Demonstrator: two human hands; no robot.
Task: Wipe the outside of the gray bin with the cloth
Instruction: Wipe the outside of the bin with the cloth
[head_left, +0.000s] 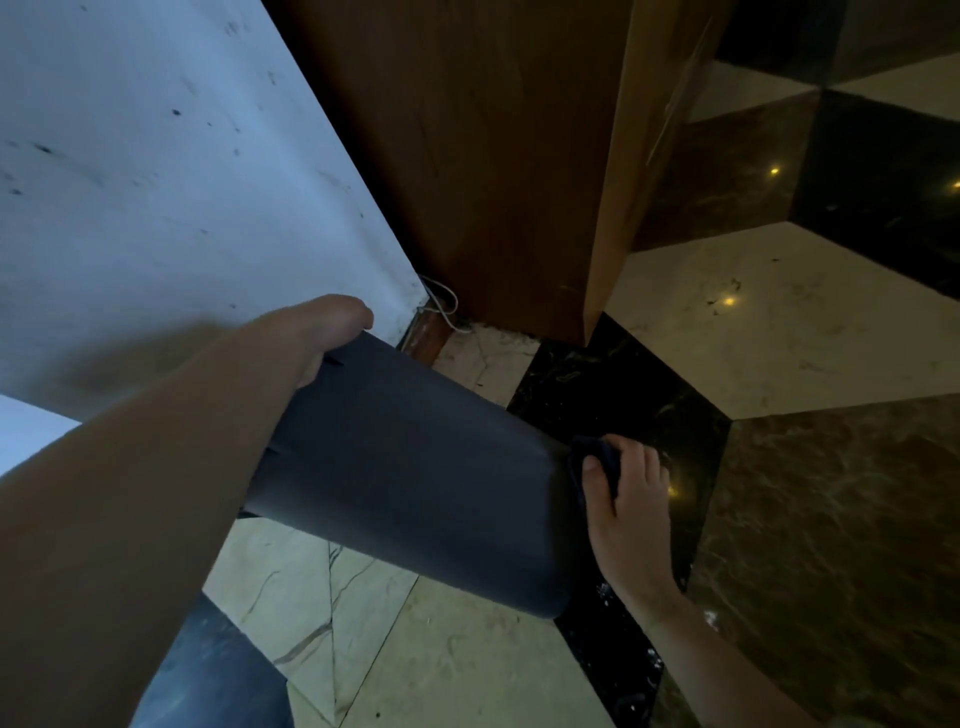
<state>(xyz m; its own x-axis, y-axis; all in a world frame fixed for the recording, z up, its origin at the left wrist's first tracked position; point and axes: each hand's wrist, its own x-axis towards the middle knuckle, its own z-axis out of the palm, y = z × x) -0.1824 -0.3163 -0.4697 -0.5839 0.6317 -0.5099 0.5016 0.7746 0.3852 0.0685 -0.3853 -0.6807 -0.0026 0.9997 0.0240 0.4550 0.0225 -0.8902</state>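
The gray bin (415, 478) is tipped on its side above the floor, its bottom end pointing right and toward me. My left hand (327, 332) grips its rim at the upper left, fingers hidden inside the opening. My right hand (623, 499) presses a dark blue cloth (597, 457) against the bin's bottom end at the right. Only a small fold of the cloth shows above my thumb.
A white scuffed wall (156, 182) fills the upper left. A brown wooden cabinet (493, 156) stands behind the bin, with a thin white cord (441, 306) at its foot. Glossy marble floor tiles (779, 322) in cream, black and brown spread to the right. My jeans-clad leg (208, 675) is at bottom left.
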